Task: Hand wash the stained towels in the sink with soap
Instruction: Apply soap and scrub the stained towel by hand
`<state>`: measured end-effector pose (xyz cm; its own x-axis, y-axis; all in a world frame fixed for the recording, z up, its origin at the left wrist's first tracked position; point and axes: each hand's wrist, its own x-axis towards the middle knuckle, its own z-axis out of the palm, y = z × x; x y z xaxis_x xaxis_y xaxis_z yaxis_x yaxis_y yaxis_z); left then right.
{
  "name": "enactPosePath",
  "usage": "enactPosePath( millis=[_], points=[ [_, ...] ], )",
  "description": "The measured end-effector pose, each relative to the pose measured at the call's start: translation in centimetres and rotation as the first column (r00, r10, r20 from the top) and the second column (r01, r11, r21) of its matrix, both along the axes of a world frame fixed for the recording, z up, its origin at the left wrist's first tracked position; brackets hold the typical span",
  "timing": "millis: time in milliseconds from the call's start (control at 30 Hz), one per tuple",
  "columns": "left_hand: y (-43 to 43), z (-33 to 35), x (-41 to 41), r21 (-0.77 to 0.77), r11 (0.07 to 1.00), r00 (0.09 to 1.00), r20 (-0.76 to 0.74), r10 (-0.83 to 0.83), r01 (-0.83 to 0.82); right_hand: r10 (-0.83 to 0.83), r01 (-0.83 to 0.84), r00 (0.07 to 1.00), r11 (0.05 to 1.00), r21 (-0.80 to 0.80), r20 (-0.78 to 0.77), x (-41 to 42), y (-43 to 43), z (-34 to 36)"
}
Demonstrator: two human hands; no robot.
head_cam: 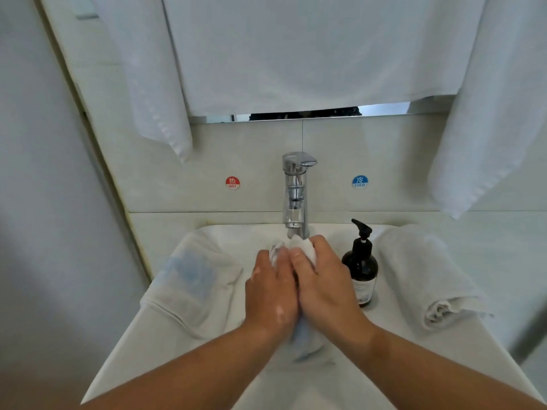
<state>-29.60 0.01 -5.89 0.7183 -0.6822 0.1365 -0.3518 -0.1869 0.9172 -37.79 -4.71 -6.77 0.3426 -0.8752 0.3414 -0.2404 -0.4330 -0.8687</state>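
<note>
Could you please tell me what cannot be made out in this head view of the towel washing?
Head view:
1. The held towel: mostly covered by the left hand and right hand; stains unseen.
2. The faucet: outlet masked by the towel, so water flow cannot be told.
3. The sink: drain hidden under the hands and forearms.
4. The soap bottle: label too small and blurred to read.

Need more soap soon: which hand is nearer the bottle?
Right. The right hand is just left of the bottle; the left hand is beyond it, farther left. Both grip the towel.
</note>
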Motion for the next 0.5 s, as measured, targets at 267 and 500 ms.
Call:
enactPosePath(
  millis=[267,500],
  points=[
    [-0.7,-0.6,1.2,-0.009,1.0,1.0,-0.023,0.0,0.0,0.008,-0.009,0.999,1.0,-0.025,-0.052,0.7,0.2,-0.8],
    [-1.6,-0.6,1.6,0.001,0.996,0.996,0.034,-0.087,0.087,-0.003,0.003,1.0,1.0,-0.001,0.004,0.4,-0.4,-1.3]
  ],
)
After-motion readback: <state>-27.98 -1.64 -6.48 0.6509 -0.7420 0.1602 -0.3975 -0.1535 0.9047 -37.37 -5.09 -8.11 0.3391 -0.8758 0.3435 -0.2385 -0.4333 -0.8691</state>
